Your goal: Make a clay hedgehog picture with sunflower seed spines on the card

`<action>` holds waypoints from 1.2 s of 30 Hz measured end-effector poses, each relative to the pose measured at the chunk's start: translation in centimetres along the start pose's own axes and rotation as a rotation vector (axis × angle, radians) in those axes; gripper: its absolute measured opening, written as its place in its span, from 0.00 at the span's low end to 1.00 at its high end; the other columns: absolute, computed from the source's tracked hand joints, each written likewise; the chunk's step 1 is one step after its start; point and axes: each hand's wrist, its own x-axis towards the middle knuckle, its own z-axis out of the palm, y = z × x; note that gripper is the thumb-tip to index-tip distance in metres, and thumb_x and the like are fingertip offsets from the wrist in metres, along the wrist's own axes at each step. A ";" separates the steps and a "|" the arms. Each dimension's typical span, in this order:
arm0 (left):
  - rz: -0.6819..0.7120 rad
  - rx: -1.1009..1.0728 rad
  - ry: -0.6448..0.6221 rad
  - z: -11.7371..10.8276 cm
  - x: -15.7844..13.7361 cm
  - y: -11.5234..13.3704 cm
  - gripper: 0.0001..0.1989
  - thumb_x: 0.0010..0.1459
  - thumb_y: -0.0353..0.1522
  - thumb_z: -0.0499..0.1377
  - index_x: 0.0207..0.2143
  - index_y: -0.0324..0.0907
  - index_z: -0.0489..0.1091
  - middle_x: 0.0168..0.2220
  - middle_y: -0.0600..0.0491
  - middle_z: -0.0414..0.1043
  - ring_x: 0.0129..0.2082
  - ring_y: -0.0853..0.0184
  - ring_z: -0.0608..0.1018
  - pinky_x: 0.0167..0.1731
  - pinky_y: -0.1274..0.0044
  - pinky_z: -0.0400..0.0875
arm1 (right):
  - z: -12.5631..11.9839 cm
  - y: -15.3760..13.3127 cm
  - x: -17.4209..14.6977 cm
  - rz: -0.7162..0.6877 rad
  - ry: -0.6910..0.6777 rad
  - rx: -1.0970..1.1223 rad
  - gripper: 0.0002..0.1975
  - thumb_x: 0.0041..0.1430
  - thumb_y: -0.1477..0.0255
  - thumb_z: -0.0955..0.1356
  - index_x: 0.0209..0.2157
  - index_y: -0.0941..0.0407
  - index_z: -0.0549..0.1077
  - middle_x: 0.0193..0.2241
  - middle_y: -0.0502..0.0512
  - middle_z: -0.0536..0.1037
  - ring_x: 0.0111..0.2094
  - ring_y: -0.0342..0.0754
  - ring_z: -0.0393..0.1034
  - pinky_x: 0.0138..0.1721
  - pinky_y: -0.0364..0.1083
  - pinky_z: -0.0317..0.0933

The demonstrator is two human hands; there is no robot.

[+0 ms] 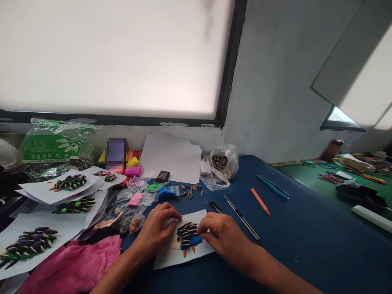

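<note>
A sheet of white paper (171, 261) lies on the table in front of me. On it is a hedgehog picture made of blue clay (196, 241), with striped sunflower seeds (185, 232) in rows as spines, a pale face, a dark eye and orange feet. My left hand (162, 226) grips the paper's left side, fingers bent and thumb close to the index finger. From the right, my right hand (225, 237) pinches at the edge of the blue clay beside the seeds. Whatever sits between its fingertips is hidden.
Loose sunflower seeds (191, 191) lie behind the paper, near a plastic bag of seeds (219, 162). A pen, a craft knife (241, 217), an orange marker (260, 201) and blue tweezers (272, 186) lie right. Finished pictures (70, 198), clay packets and a pink cloth (76, 265) crowd the left.
</note>
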 end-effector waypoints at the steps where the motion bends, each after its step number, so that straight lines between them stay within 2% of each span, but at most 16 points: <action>1: 0.002 0.004 -0.003 0.0 0.0 0.0 0.12 0.52 0.30 0.51 0.33 0.44 0.74 0.38 0.50 0.71 0.41 0.59 0.71 0.45 0.66 0.64 | 0.1 -0.1 0.0 -0.001 0.000 -0.031 0.06 0.60 0.79 0.69 0.33 0.56 0.79 0.31 0.51 0.77 0.32 0.43 0.70 0.33 0.40 0.59; 12: 0.007 0.000 -0.005 -0.1 0.0 0.0 0.12 0.52 0.29 0.51 0.33 0.44 0.74 0.38 0.50 0.71 0.41 0.59 0.71 0.44 0.67 0.64 | 0.2 -0.9 0.6 0.046 -0.067 -0.181 0.08 0.64 0.77 0.66 0.34 0.56 0.78 0.34 0.52 0.77 0.33 0.43 0.72 0.35 0.40 0.59; 19: 0.001 0.007 0.004 0.0 0.1 0.0 0.12 0.51 0.29 0.51 0.33 0.44 0.74 0.37 0.50 0.71 0.41 0.59 0.71 0.44 0.67 0.64 | 0.4 -0.8 0.9 0.045 -0.076 -0.235 0.06 0.62 0.77 0.67 0.35 0.55 0.77 0.34 0.51 0.77 0.34 0.43 0.72 0.35 0.40 0.59; 31: 0.014 0.012 0.006 0.2 0.0 -0.2 0.12 0.52 0.30 0.51 0.33 0.44 0.74 0.38 0.50 0.70 0.41 0.59 0.71 0.44 0.66 0.65 | 0.5 -1.6 1.5 0.018 -0.143 -0.432 0.11 0.66 0.77 0.63 0.32 0.57 0.76 0.31 0.51 0.74 0.30 0.42 0.68 0.29 0.40 0.53; 36: 0.023 0.011 0.018 0.3 0.0 -0.3 0.12 0.53 0.31 0.51 0.33 0.44 0.74 0.37 0.50 0.70 0.41 0.59 0.71 0.44 0.66 0.65 | 0.8 -1.2 1.6 -0.013 -0.135 -0.474 0.10 0.65 0.77 0.64 0.31 0.57 0.75 0.30 0.51 0.74 0.29 0.41 0.67 0.27 0.41 0.50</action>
